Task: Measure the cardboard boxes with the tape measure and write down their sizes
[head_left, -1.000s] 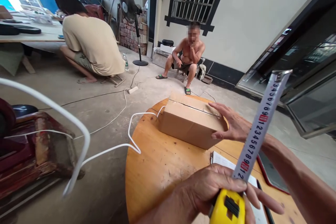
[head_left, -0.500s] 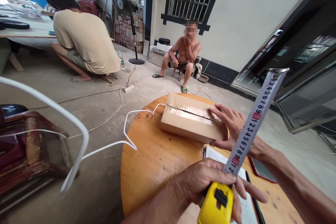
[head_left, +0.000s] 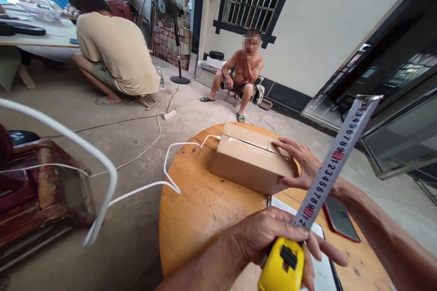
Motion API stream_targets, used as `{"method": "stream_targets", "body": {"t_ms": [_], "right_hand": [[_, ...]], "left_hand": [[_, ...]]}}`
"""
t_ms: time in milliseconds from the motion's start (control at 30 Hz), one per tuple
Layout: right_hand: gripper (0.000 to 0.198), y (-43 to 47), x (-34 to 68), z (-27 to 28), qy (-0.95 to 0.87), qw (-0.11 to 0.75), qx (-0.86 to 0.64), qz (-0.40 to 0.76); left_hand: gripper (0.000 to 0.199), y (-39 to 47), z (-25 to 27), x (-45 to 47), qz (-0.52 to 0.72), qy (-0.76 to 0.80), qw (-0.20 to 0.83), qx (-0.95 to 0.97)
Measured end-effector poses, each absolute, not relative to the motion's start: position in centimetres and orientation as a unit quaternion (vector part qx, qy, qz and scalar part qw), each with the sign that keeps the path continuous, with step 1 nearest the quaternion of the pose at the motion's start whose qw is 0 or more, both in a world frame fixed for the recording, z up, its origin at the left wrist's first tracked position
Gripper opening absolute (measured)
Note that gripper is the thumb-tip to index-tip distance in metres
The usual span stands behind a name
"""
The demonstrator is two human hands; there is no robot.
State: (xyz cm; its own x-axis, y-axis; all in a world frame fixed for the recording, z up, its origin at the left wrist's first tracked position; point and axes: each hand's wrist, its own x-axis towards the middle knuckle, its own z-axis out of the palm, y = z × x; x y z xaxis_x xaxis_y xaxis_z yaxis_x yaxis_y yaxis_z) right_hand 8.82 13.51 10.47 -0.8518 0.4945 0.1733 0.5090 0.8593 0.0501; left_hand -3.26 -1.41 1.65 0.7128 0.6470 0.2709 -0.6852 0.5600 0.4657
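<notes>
In my left hand [head_left: 262, 232] is a yellow tape measure [head_left: 282, 263], its fingers wrapped round the case. The blade [head_left: 327, 168] sticks out up and to the right, its hooked end in the air, apart from the box. My right hand [head_left: 302, 161] grips the right end of a brown cardboard box [head_left: 251, 159], fingers on the top and thumb on the near side. Clear tape runs along the seam on top of the box. Partly behind my left hand lies paper [head_left: 319, 245] with a dark-edged board or pen beside it.
The box rests on a round wooden table [head_left: 184, 218]. A phone [head_left: 341, 218] in a red case lies at the right. A white cable [head_left: 143, 188] loops across the left side. Two people sit beyond, near a standing fan [head_left: 165, 7] and a water bottle [head_left: 160, 77].
The box has tipped under my right hand, so more of its near side shows. My left hand and the tape measure have hardly moved. The view has shifted slightly.
</notes>
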Motion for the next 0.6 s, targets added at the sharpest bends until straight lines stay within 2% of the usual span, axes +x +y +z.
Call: {"method": "stream_targets", "body": {"t_ms": [167, 333, 433, 600], "right_hand": [[0.085, 14.8, 7.3, 10.3, -0.959, 0.077, -0.272, -0.002], [0.087, 13.8, 8.0, 9.9, -0.959, 0.122, -0.257, 0.01], [0.07, 12.5, 10.5, 10.0, -0.936, 0.162, -0.31, 0.021], [0.024, 9.2, 16.5, 8.9, -0.869, 0.252, -0.426, -0.016]], "left_hand": [[0.032, -1.0, 1.4, -3.3, 0.376, -0.04, 0.88, 0.288], [0.032, -1.2, 1.5, -3.5, 0.397, -0.036, 0.873, 0.282], [0.031, -1.2, 1.6, -3.5, 0.411, -0.032, 0.866, 0.281], [0.03, -1.3, 1.7, -3.5, 0.407, 0.0, 0.867, 0.289]]}}
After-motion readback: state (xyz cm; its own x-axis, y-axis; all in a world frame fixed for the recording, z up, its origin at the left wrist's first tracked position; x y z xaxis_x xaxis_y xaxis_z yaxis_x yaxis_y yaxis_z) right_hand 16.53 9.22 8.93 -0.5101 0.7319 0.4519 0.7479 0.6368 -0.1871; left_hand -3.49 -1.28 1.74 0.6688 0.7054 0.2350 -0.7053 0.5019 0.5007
